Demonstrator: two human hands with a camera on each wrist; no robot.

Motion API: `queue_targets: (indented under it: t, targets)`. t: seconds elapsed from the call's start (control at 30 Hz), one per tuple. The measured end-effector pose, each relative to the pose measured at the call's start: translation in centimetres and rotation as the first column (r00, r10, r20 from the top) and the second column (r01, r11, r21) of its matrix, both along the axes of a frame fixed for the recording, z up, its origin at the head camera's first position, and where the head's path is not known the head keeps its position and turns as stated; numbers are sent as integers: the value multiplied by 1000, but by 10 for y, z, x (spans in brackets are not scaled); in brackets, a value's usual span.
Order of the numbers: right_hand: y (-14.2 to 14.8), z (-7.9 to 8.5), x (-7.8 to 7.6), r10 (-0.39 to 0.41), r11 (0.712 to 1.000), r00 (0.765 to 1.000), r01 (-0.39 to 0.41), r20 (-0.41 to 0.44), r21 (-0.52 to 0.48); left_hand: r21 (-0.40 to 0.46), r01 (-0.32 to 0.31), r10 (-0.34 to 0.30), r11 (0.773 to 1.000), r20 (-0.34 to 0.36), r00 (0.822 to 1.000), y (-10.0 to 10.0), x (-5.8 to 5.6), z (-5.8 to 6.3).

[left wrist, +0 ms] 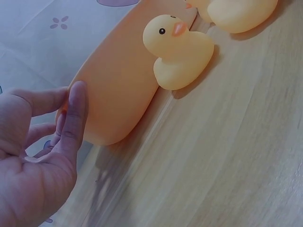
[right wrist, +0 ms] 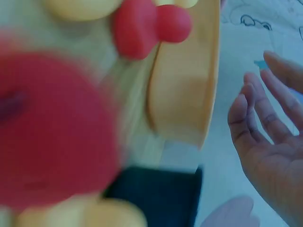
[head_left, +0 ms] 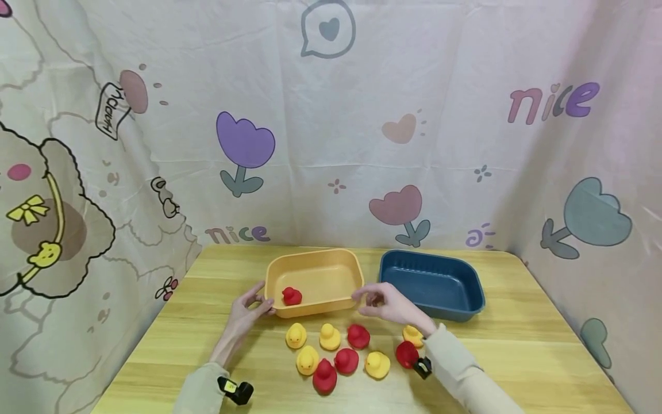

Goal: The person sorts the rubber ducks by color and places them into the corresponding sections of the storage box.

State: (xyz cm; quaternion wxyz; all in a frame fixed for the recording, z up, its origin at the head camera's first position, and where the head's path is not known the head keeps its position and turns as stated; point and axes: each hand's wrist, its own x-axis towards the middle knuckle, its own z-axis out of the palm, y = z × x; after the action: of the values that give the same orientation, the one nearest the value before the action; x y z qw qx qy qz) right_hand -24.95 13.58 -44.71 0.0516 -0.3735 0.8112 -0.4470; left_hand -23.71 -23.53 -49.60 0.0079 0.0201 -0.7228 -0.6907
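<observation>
A yellow-orange plastic bin (head_left: 315, 309) stands on the table with one red rubber duck (head_left: 292, 296) inside. At its left end my left hand (head_left: 246, 313) pinches the rim, the thumb on the outer wall in the left wrist view. My right hand (head_left: 390, 305) hovers by the bin's right front corner, its fingers loosely bent and holding nothing; the right wrist view shows it apart from the wall. In front of the bin lie several yellow rubber ducks (head_left: 329, 337) and several red rubber ducks (head_left: 324, 377). One red duck (head_left: 407, 354) is below my right forearm.
A dark blue bin (head_left: 450, 313) stands on the right, partly behind my right hand. The wooden table (head_left: 538, 345) runs back to a printed cloth (head_left: 320, 115), which also hangs along both sides.
</observation>
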Motion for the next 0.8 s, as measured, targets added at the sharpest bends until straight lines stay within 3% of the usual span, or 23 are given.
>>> queue_targets:
  t: [0.27, 0.4, 0.53, 0.8]
  targets:
    - [53, -19, 26, 85, 996, 996, -83, 41, -33, 8, 7, -7, 1000, -10, 1000, -1, 0, -2]
    - [74, -23, 34, 113, 993, 985, -106, 134, -56, 16, 6, -6, 1000, 1, 1000, 0, 0, -1]
    - [89, -27, 38, 136, 990, 969, -126, 207, -61, 20, 6, -6, 1000, 9, 1000, 0, -1, 0]
    - [105, -32, 39, 240, 970, 938, -221, 252, -101, 6, 9, -9, 1000, 3, 1000, -1, 0, -1]
